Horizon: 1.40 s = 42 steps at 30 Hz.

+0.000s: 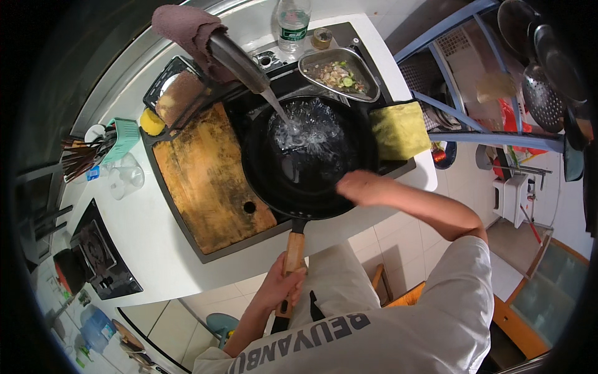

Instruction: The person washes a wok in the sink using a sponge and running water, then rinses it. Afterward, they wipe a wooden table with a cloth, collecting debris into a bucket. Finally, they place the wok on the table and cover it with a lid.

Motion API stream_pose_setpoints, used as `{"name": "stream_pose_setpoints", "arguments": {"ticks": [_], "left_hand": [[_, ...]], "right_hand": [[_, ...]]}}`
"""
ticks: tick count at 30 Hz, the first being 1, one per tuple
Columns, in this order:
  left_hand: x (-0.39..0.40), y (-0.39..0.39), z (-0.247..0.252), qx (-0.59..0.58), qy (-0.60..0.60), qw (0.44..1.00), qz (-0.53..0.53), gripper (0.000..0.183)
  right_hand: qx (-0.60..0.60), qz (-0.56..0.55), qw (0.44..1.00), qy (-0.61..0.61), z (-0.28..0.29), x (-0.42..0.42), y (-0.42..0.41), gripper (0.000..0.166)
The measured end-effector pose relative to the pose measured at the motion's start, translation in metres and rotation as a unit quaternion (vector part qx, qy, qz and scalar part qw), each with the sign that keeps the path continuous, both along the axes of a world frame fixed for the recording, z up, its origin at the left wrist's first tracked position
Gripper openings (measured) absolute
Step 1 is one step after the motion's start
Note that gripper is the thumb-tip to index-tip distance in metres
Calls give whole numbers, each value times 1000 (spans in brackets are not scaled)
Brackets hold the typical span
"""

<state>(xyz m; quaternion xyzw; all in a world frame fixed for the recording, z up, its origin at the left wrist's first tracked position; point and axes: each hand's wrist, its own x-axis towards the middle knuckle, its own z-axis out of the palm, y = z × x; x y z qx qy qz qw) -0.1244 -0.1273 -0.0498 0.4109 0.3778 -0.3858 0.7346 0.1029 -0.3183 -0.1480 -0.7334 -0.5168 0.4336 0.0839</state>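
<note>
A black frying pan (261,182) rests over the sink, below a metal faucet (240,63) with a mauve cloth (187,28) draped on it. Water runs from the faucet and splashes on the pan's bottom. My left hand (286,285) is closed around the pan's wooden handle (294,250). My right hand (359,187) is at the pan's near right rim with its fingers bent down inside; whether it holds anything is hidden.
A wooden cutting board (205,177) lies left of the pan. Beyond the pan are a strainer basket (338,75) with food scraps and a plastic bottle (293,28). A yellow cloth (402,131) lies right; a green utensil holder (122,139) and glass cup (127,182) stand left.
</note>
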Motion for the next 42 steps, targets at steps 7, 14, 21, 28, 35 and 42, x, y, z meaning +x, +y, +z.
{"name": "stream_pose_setpoints", "arguments": {"ticks": [7,14,21,28,35,42], "left_hand": [[3,-2,5,22,22,1000,5,38],[2,-1,0,-5,20,1000,7,48],[1,0,3,-3,13,1000,1,52],[-5,2,-1,-2,12,1000,12,56],[-5,-2,2,12,5,1000,24,35],[-1,-3,6,17,1,1000,12,37]], "right_hand": [[331,-215,895,208,-48,-8,150,24],[216,-178,867,-413,-134,95,102,13],[-59,9,987,-152,-56,4,17,15],[396,-226,885,90,-59,-12,163,17],[165,-240,869,-399,-135,92,107,12],[-136,59,982,-116,-31,4,40,22]]}}
